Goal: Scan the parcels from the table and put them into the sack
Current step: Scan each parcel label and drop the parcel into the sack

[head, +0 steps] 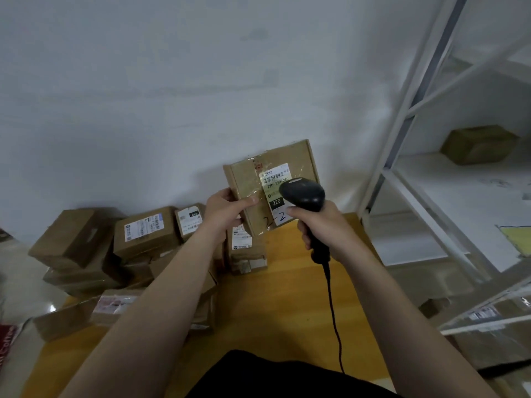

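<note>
My left hand pinches the raised parcel at its left edge, above the tabletop. My right hand has its fingers curled round the scanner, which partly hides the parcel's blurred label.

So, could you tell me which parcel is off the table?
The flat parcel labelled 220, in the left hand; the others lie on the table.

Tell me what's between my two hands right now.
Head view: the labelled parcel lies between the left hand, which holds it, and the right hand gripping the scanner.
</note>
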